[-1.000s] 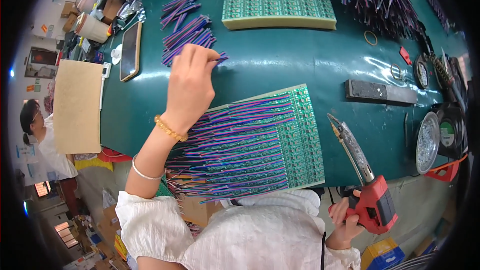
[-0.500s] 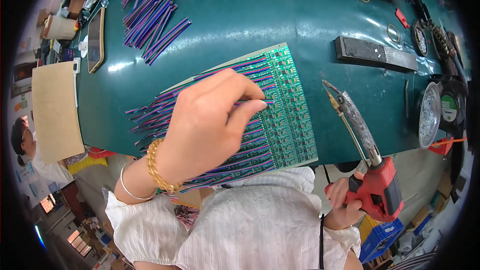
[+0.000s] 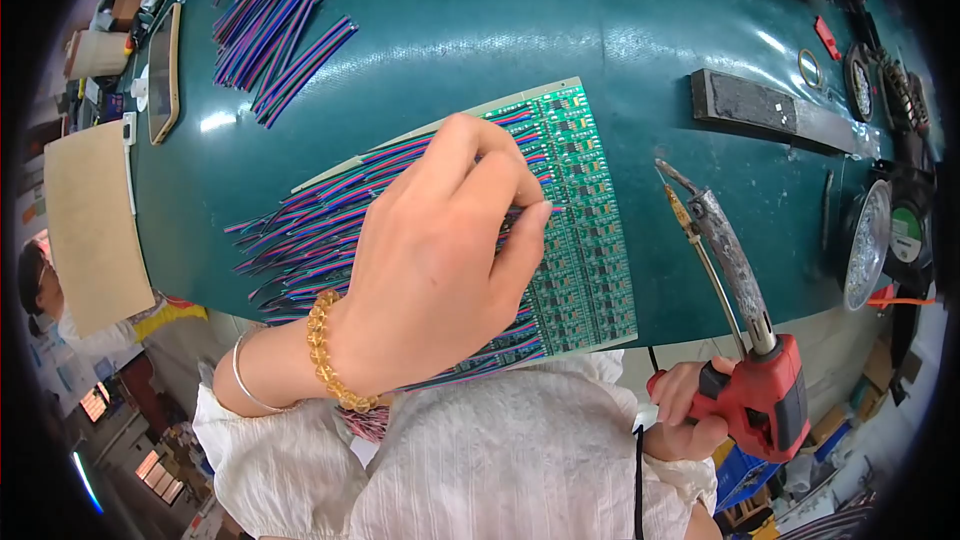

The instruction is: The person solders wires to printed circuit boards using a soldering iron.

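Observation:
A green circuit board panel (image 3: 590,250) lies tilted near the table's front edge. Rows of thin multicolored wires (image 3: 300,230) spread leftward from it. Above these wires is my left hand (image 3: 435,250), its thumb and index finger pinched together on a wire whose end pokes out over the board. The other fingers are curled, and the hand covers part of the panel. My right hand (image 3: 688,410) grips a red-handled soldering gun (image 3: 752,390) at the board's right. Its grey barrel and thin brass-tipped tube point up and away, with the tip apart from the board.
Loose wire bundles (image 3: 265,30) lie at the far left, near a phone (image 3: 165,80) and a cardboard sheet (image 3: 95,230). A dark rectangular bar (image 3: 765,108) lies at the right, with a metal bowl (image 3: 868,245) beyond. Another person (image 3: 42,285) is at the left edge.
The view has shifted a little. My left hand has moved slightly right over the board, its pinch kept. The soldering gun stays beside the board in my right hand.

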The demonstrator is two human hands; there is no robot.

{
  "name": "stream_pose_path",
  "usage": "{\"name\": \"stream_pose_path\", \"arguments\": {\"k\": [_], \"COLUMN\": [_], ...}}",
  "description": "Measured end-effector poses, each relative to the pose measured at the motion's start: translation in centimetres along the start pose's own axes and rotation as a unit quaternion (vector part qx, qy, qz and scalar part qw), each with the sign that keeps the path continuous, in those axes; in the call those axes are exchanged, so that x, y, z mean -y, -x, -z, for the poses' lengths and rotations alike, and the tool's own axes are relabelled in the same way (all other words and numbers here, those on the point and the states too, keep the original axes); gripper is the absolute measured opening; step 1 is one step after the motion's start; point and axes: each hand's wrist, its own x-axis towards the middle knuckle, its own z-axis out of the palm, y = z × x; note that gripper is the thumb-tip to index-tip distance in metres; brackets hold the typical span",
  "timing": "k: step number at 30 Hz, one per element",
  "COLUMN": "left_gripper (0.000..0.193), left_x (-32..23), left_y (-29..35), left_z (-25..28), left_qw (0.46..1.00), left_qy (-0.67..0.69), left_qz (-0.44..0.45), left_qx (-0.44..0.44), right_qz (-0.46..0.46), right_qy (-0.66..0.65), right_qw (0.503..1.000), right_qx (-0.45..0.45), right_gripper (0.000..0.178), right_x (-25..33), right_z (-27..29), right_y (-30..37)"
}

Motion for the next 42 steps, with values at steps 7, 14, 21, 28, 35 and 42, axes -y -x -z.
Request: {"name": "stream_pose_path", "arguments": {"k": [7,14,21,28,35,42], "left_gripper": [0.012,0.017,0.022,0.021,0.021,0.020], "left_x": [0.2,0.6,0.8,0.8,0.7,0.5], "left_y": [0.0,-0.1,-0.2,-0.3,-0.3,-0.4], "left_z": [-0.8,-2.1,-2.5,-2.4,-2.5,-2.3], "left_qw": [0.999,0.998,0.993,0.995,0.995,0.998], "left_qy": [0.024,-0.038,-0.069,-0.059,-0.060,-0.036], "left_qz": [0.022,-0.018,-0.044,-0.035,-0.036,-0.010], "left_qx": [-0.009,-0.046,-0.082,-0.068,-0.070,-0.059], "right_qz": [-0.007,-0.012,-0.024,-0.107,-0.126,-0.119], "right_qy": [-0.001,0.006,0.029,0.045,0.076,0.038], "right_qw": [0.999,1.000,0.995,0.990,0.987,0.991], "right_qx": [0.032,0.027,0.097,0.076,0.061,0.041], "right_gripper": [0.073,0.076,0.080,0.067,0.065,0.062], "right_x": [-0.2,-0.3,-0.5,0.5,1.0,0.5], "right_z": [0.2,0.2,2.9,2.7,1.7,1.7], "right_y": [-0.1,0.0,0.4,1.3,0.7,1.2]}}
